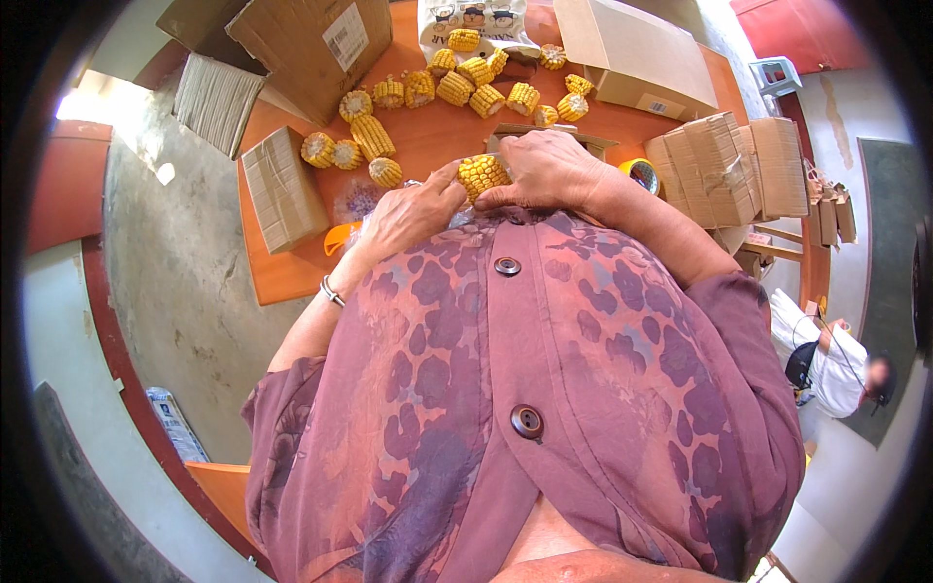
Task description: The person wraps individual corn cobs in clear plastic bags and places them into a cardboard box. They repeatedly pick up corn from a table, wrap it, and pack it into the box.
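A piece of corn on the cob (483, 177) with yellow kernels is held close to my chest, above the table's near edge. My left hand (417, 204) presses its fingertips to the cob's left side. From the right, my right hand (550, 171) grips the same piece, thumb below and fingers over the top. Clear plastic shows partly under the hands, too covered to make out fully. Just beyond my right hand is a small cardboard box (609, 138), mostly hidden. More cut corn pieces (455, 87) lie scattered across the orange table (284, 280).
A large carton (313, 51) and a small taped box (284, 189) stand left. Boxes (703, 171) and a roll of yellow tape (640, 177) are at right. A printed bag (474, 22) lies at the far side. Someone in white (831, 357) is further right.
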### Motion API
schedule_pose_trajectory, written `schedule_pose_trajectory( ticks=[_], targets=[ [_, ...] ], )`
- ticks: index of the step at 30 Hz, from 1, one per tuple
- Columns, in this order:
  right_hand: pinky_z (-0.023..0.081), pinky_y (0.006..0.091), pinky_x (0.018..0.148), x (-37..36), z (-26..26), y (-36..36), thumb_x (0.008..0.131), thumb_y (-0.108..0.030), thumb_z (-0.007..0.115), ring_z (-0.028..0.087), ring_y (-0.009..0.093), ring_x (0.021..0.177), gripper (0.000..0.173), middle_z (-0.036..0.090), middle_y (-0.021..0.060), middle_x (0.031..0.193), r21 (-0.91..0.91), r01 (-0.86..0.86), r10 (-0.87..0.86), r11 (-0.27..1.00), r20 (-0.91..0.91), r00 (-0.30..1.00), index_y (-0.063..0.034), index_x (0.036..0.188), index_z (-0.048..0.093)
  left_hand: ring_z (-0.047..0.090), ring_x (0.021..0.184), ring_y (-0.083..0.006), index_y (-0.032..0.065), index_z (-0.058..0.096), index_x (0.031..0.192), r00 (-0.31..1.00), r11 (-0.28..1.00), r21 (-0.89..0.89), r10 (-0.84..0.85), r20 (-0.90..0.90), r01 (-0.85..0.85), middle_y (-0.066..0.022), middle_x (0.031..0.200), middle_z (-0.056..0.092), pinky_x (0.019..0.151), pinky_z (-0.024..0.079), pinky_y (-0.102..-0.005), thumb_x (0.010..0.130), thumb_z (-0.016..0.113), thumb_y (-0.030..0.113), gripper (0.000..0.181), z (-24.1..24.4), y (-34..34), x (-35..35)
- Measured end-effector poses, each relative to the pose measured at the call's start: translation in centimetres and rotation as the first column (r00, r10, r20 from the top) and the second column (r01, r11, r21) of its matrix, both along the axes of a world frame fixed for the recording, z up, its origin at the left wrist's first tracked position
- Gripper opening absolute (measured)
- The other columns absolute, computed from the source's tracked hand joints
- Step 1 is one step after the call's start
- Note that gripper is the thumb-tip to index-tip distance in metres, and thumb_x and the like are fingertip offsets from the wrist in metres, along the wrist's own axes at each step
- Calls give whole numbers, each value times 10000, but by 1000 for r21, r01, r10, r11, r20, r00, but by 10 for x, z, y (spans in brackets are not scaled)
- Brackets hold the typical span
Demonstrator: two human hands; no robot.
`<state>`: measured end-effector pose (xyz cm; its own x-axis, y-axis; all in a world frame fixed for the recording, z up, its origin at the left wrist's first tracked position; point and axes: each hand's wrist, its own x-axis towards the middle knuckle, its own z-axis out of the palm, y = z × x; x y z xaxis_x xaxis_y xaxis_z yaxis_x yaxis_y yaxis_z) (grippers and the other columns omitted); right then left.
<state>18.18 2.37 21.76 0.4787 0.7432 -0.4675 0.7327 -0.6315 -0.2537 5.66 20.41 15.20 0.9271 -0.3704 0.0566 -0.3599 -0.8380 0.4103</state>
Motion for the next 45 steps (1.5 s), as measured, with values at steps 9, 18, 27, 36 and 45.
schedule_pose_trajectory(
  ticks=[9,18,27,36,45],
  targets=[
    [502,426,844,-8,-14,-3,791,-637,624,633,367,996,740,652,244,1019,109,139,-134,984,-56,989,58,1042,590,668,902,-342,86,526,1064,1000,1000,-22,-17,-6,16,-181,1305,501,687,566,-392,871,533,108,195,-3,2,0],
    [483,474,860,-2,-37,-9,885,-197,494,609,426,996,295,640,274,1018,163,246,-231,955,-109,967,41,1043,567,622,1032,-353,158,501,1238,970,1000,27,1,-243,6,-144,1400,449,819,534,-394,827,599,163,423,9,-2,6],
    [512,456,832,-12,-28,-7,874,-125,506,647,384,960,201,671,228,963,81,220,-227,972,90,970,-11,1009,602,669,909,-318,112,539,1084,996,999,-18,-29,-88,27,-133,1342,492,673,562,-390,849,596,128,243,-1,-2,2],
    [521,457,794,-9,-38,-11,885,-139,519,658,382,925,177,675,221,914,122,191,-205,974,115,972,-22,1002,581,646,980,-336,101,555,1074,990,993,-115,-43,-135,27,-126,1335,505,759,545,-415,827,604,122,253,8,-2,0],
    [504,485,733,-4,-57,-14,911,-230,546,649,400,849,233,659,237,832,243,220,-245,945,77,966,-48,1052,514,611,1041,-349,131,557,1183,955,995,-92,-65,-290,40,-124,1307,527,852,513,-414,792,642,144,401,14,-2,6]
  ],
)
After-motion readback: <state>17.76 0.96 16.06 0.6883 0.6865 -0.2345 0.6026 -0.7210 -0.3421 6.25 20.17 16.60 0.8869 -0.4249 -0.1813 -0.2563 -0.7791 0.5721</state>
